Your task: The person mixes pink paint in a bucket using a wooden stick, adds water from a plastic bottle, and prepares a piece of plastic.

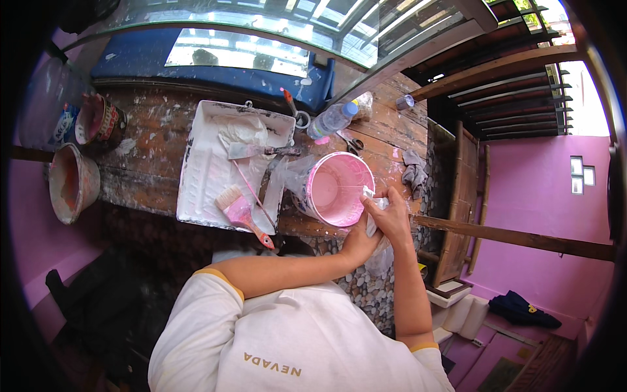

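Observation:
My left hand (361,244) and my right hand (396,215) are closed together on a white plastic bag (372,226), at the near right rim of a bucket. A clear part of the bag hangs below my fingers. Pink coats the inside of the bucket (356,171), which stands at the table's near edge. From the bag's top, a thin white strand crosses the bucket's mouth. To the left lies a white paint tray (201,153). On it rest a wide brush (239,212) with pink on it, a second brush (251,151) and a thin pink stick (253,189).
Behind the bucket are a water bottle (334,119), scissors (353,143) and a red-handled tool (289,98). A grey rag (415,173) lies to the right. A stained tub (73,183) and a dark can (101,121) stand at the far left. Glass panes (313,36) lean over the back of the wooden table (147,166).

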{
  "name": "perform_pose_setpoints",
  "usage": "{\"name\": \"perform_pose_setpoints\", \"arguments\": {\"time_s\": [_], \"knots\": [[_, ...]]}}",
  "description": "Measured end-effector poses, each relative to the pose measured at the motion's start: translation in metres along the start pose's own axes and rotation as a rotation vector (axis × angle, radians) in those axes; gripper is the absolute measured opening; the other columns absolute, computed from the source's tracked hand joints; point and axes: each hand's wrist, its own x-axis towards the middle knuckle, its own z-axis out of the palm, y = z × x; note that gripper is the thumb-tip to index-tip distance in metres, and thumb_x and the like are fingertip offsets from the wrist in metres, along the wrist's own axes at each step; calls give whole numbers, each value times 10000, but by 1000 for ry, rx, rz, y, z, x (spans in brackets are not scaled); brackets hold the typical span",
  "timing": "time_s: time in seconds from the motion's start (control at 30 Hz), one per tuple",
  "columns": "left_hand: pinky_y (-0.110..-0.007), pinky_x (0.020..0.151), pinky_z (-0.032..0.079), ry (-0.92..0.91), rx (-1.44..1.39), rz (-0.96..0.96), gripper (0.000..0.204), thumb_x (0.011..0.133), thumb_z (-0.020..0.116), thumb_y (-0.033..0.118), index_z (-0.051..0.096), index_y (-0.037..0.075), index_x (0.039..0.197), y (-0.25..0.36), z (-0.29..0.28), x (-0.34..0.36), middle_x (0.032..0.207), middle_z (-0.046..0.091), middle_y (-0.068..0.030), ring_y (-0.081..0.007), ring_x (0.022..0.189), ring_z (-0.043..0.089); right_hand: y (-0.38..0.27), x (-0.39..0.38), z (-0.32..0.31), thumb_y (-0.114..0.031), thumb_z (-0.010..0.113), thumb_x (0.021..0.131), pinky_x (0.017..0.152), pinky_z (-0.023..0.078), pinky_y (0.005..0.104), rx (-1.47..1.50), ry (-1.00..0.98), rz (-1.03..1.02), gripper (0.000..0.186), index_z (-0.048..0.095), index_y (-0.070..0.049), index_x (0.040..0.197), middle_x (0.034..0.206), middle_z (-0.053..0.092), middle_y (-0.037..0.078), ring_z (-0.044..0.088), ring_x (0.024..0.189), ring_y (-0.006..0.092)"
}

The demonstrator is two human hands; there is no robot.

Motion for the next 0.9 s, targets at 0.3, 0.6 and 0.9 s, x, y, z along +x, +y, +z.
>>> {"name": "perform_pose_setpoints", "arguments": {"time_s": [0.3, 0.6, 0.9], "knots": [[-456, 1098, 416, 7, 16, 192, 798, 986, 659, 257, 200, 67, 1610, -13, 6, 2, 1446, 526, -278, -393, 1374, 512, 8, -3, 4, -260, 861, 782, 703, 508, 353, 57, 130, -129, 386, 606, 9, 891, 800, 669, 113, 588, 755, 158], [-431, 1167, 345, -25, 64, 285, 854, 998, 639, 220, 97, 30, 1630, -14, -2, 4, 1563, 362, -303, -377, 1469, 389, 23, 4, 13, -144, 795, 817, 819, 523, 336, 187, 169, -143, 253, 661, 7, 969, 917, 710, 113, 663, 877, 190], [-412, 1187, 317, -79, -22, 167, 906, 1006, 630, 222, 13, 44, 1644, -6, -16, -5, 1611, 281, -317, -370, 1498, 345, 30, 7, 20, -82, 765, 858, 866, 513, 300, 333, 130, -144, 213, 685, 10, 1032, 989, 713, 81, 653, 946, 153]]}}
